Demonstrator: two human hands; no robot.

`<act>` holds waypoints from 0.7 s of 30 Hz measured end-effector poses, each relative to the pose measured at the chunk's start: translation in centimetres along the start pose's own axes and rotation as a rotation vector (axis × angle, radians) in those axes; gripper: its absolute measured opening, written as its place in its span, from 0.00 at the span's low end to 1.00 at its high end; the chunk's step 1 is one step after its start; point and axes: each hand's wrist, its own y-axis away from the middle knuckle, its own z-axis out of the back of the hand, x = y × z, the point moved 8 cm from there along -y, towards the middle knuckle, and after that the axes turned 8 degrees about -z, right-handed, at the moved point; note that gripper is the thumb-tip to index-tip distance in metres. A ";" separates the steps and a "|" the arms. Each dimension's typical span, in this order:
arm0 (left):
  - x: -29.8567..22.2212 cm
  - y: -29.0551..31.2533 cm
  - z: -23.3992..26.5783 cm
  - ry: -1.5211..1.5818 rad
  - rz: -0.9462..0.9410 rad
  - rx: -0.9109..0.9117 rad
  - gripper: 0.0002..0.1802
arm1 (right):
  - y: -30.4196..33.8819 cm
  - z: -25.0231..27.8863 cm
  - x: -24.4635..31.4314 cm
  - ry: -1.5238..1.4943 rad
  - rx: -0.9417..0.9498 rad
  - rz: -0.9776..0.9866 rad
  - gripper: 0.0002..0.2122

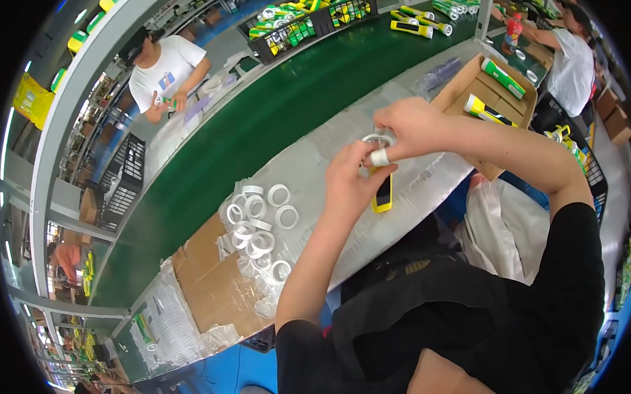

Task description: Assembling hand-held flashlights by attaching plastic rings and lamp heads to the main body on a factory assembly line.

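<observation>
A yellow-and-black flashlight [383, 197] is in front of me over the wrapped worktop, its head toward the far side. My left hand [351, 176] is closed around it just below the head. At that head, my right hand [412, 130] grips a white ring [376, 138] with bent fingers. A small white band [379, 157] shows at my right fingers, perhaps a finger cover. My fingers hide much of the flashlight's head, so how the ring sits on it cannot be made out. Left of my hands lies a loose pile of white rings [259, 225].
Right of me, a cardboard box [458, 95] holds a green and a yellow flashlight. Beyond the worktop runs a green conveyor belt [271, 122], with a black crate [309, 23] of flashlights across it. A co-worker [165, 74] handles something opposite. A grey metal frame [43, 158] stands left.
</observation>
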 end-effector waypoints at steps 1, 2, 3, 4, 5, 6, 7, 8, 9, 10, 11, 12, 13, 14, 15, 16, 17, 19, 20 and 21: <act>0.4 0.0 0.0 -0.027 0.035 0.016 0.22 | -0.3 0.7 0.6 0.053 0.094 -0.077 0.30; 0.7 0.0 -0.1 -0.025 0.041 0.018 0.22 | -0.6 0.1 -0.1 0.051 0.100 -0.077 0.30; 0.5 0.1 -0.1 -0.013 -0.001 -0.007 0.22 | -0.4 0.4 0.7 -0.201 0.032 0.112 0.29; 0.2 0.0 -0.1 -0.003 -0.043 -0.032 0.22 | 0.1 1.0 1.3 -0.453 -0.041 0.301 0.28; 0.2 -0.1 -0.2 -0.001 -0.040 -0.029 0.22 | 0.1 0.2 1.0 -0.456 -0.039 0.298 0.28; 0.2 -0.1 -0.2 -0.018 -0.016 -0.013 0.22 | 0.0 -0.6 0.6 -0.306 -0.092 0.105 0.27; 0.1 0.2 -0.2 -0.036 0.007 0.003 0.22 | 0.4 -1.1 -0.1 -0.153 -0.142 -0.085 0.26; 0.1 0.8 -0.2 -0.035 0.015 0.010 0.22 | 1.1 -2.1 0.2 -0.161 -0.135 -0.089 0.26; 0.3 0.9 0.1 -0.010 0.003 -0.024 0.21 | 1.5 -2.7 -0.3 -0.364 -0.175 -0.137 0.24; 0.5 1.0 0.3 0.017 -0.011 -0.055 0.21 | 1.9 -3.7 -1.0 -0.569 -0.218 -0.187 0.23; 0.7 1.3 0.4 0.022 -0.017 -0.062 0.20 | 2.3 -5.6 -1.5 -0.869 -0.219 -0.142 0.24; 0.4 1.4 0.4 0.021 -0.019 -0.059 0.20 | 2.5 -6.1 -1.7 -0.871 -0.222 -0.143 0.24; 0.4 1.4 0.5 0.020 0.020 -0.052 0.20 | 2.9 -5.6 -1.4 -0.965 -0.293 -0.009 0.26; 0.6 1.2 0.5 0.019 0.059 -0.046 0.20 | 3.3 -4.9 -1.4 -1.055 -0.364 0.127 0.29; 0.3 1.2 0.4 0.026 0.056 -0.030 0.20 | 3.0 -4.7 -1.1 -1.225 -0.222 0.156 0.33; 0.0 1.0 0.2 0.007 0.023 -0.019 0.20 | 2.9 -3.8 -1.5 -1.230 -0.233 0.141 0.33; -0.3 0.9 0.0 -0.008 -0.012 -0.008 0.21 | 2.8 -2.8 -0.9 -1.034 -0.223 0.208 0.33; 0.1 1.1 -0.1 -0.018 0.006 -0.003 0.21 | 3.3 -2.0 0.2 -0.625 -0.404 0.296 0.33; 0.4 1.5 0.0 -0.045 0.034 -0.008 0.21 | 3.4 -3.0 0.8 -0.614 -0.410 0.270 0.33; 0.3 1.7 0.0 -0.042 0.006 -0.015 0.22 | 3.8 -3.6 0.6 -0.701 -0.481 0.131 0.33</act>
